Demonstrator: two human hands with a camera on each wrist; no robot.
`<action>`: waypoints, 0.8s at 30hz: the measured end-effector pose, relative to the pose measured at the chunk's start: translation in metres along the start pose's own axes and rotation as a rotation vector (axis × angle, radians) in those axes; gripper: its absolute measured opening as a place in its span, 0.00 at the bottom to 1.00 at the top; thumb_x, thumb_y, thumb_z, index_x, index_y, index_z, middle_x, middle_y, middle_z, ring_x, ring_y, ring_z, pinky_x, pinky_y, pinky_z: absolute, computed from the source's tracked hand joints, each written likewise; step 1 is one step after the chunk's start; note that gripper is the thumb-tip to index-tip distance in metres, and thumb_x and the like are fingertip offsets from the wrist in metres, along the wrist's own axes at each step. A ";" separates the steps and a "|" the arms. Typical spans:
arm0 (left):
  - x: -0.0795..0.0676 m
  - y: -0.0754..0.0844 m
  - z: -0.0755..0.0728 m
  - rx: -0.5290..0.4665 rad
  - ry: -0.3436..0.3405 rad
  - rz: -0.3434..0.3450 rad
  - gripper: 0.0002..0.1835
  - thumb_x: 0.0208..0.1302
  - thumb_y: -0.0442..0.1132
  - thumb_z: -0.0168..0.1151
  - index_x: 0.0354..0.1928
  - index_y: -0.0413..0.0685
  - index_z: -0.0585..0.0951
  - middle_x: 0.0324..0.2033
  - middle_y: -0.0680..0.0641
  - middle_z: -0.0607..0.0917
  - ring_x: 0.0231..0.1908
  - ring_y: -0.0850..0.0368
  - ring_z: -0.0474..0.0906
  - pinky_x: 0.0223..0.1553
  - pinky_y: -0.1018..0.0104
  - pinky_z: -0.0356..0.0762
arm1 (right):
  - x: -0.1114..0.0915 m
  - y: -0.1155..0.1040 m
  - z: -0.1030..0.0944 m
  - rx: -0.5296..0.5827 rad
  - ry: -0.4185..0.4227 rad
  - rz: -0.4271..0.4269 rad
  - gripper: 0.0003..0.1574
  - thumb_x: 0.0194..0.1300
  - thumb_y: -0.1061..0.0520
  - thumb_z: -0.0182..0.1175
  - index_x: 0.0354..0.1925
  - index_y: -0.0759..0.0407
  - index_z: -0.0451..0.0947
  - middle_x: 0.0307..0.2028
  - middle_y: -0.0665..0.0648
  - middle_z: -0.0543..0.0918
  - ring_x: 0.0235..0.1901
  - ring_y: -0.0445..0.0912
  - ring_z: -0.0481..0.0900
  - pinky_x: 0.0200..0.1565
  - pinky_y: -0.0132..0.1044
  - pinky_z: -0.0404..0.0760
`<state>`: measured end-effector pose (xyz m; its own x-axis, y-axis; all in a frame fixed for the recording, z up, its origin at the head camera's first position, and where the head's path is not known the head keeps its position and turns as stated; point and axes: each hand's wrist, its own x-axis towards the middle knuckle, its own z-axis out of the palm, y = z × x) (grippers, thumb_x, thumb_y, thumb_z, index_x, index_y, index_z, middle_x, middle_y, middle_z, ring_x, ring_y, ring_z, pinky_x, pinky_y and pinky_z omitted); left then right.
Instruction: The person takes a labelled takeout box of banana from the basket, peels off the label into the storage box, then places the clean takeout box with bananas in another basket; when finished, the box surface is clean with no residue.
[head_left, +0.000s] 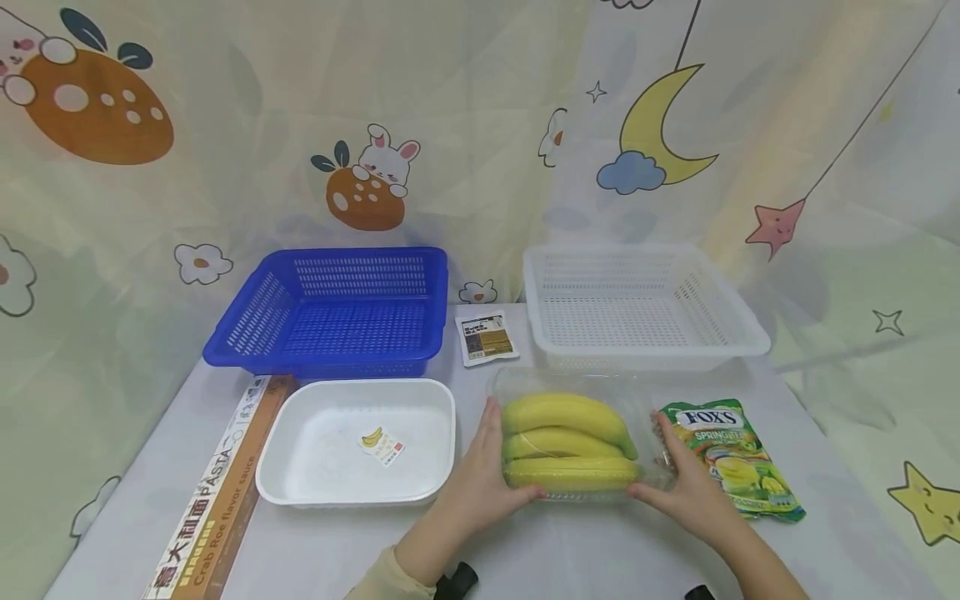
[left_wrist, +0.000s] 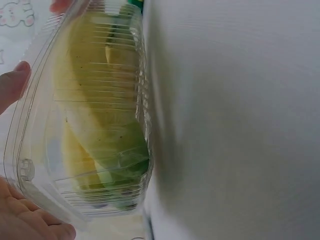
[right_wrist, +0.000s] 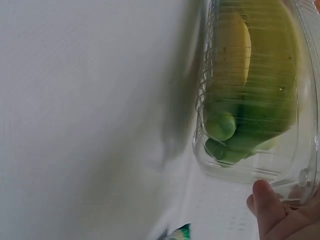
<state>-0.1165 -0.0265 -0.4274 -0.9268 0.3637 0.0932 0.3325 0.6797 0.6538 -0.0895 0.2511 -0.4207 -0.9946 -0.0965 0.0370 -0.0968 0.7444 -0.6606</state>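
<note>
Between both hands is a clear plastic clamshell box with several yellow bananas inside. My left hand grips its left side, with the thumb along the near edge. On the right side, my right hand holds the box the same way, fingers spread up the side and thumb in front. In the left wrist view, fingertips press on the rim of the box, and greenish banana ends show through the ribbed wall. The right wrist view shows green stems in a corner of the box, close over the white tablecloth.
A white tray with a banana label lies left, beside a long pasta box. Behind stand a blue basket and a white basket, a small packet between them. A green FOX'S candy bag lies right.
</note>
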 end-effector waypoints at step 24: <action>0.003 -0.005 -0.134 0.042 0.006 -0.041 0.65 0.41 0.64 0.68 0.70 0.55 0.33 0.71 0.53 0.37 0.70 0.51 0.40 0.67 0.49 0.49 | 0.033 -0.113 -0.003 0.054 0.087 -0.046 0.70 0.47 0.36 0.65 0.71 0.61 0.34 0.68 0.68 0.51 0.65 0.63 0.55 0.59 0.62 0.62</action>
<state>-0.1446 -0.1139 -0.3301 -0.9407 0.3317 0.0713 0.3013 0.7201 0.6251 -0.1119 0.1659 -0.3421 -0.9888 -0.0700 0.1317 -0.1426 0.7035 -0.6963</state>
